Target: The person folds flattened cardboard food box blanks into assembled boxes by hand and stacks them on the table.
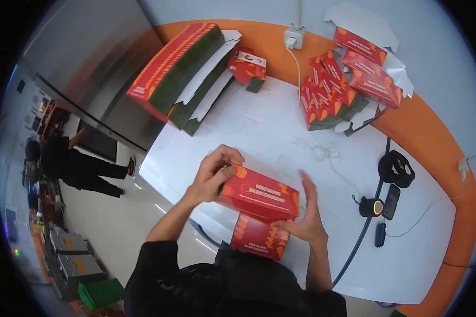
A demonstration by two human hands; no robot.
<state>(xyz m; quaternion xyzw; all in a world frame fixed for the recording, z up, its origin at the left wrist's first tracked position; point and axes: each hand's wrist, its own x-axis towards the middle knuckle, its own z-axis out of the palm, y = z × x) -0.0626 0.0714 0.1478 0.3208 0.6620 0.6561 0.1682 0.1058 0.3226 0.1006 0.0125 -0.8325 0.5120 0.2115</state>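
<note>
A red cardboard box (259, 194) with orange shapes and white lettering is held over the table in front of me. My left hand (215, 177) is closed on its left end, the fingers curled over the top corner and the thumb on the upper face. At the right end, my right hand (308, 219) has its fingers stretched out along the side, slightly blurred. Its thumb lies near the lower right edge. Just below, closer to my body, another red box (259, 236) is partly covered by the first one.
Stacked red and green folded cartons (182, 74) and a small red box (247, 67) stand back left. More cartons (330, 92) pile up back right. On the right lie a black strap (396, 169), a round black device (371, 207), a phone (391, 202) and cables. A person (84, 164) stands far left.
</note>
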